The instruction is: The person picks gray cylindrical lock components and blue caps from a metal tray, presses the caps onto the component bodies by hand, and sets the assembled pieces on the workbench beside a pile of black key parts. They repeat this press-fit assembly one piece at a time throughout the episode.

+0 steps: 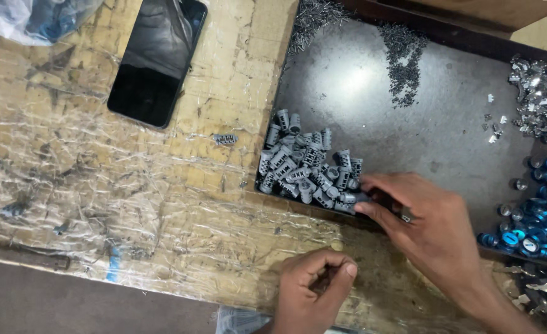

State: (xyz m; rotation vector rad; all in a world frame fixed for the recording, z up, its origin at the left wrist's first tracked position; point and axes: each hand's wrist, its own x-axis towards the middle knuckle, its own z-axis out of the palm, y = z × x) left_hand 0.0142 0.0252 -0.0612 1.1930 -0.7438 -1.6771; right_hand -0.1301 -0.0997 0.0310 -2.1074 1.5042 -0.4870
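My right hand (428, 226) pinches 1 grey cylinder (355, 198) at the pile (307, 170) in the metal tray (409, 117); my left hand (314, 291) curls narrow above the worktop (100, 185), seemingly empty.

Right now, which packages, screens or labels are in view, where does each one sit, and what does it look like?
Phone: upper left on the plastic-covered bench, flat dark rectangle, screen off, under clear film.
Plastic bag: top left corner, crumpled clear plastic with blue pieces inside.
Clear packet: bottom edge, beside the left hand, only partly visible.
No signs or readable labels in view.
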